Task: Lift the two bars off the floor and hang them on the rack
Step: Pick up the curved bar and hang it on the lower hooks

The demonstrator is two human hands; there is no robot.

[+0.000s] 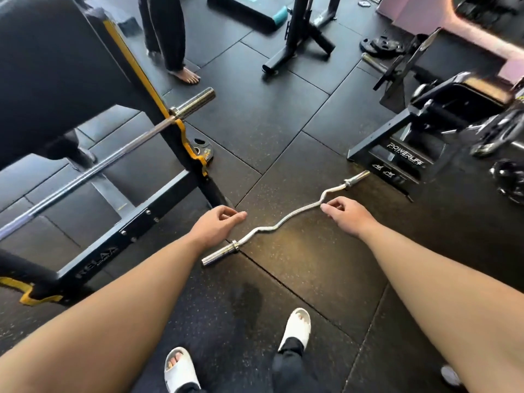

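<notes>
Straight bar (93,168) cut off at left edge.

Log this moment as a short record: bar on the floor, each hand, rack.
floor bar: wavy chrome curl bar, flat on the black rubber floor mats
left hand: open, above the bar's near end, not gripping
right hand: fingers curled beside the bar's far bend; contact unclear
rack: black and yellow steel rack, already carries a straight steel barbell
</notes>
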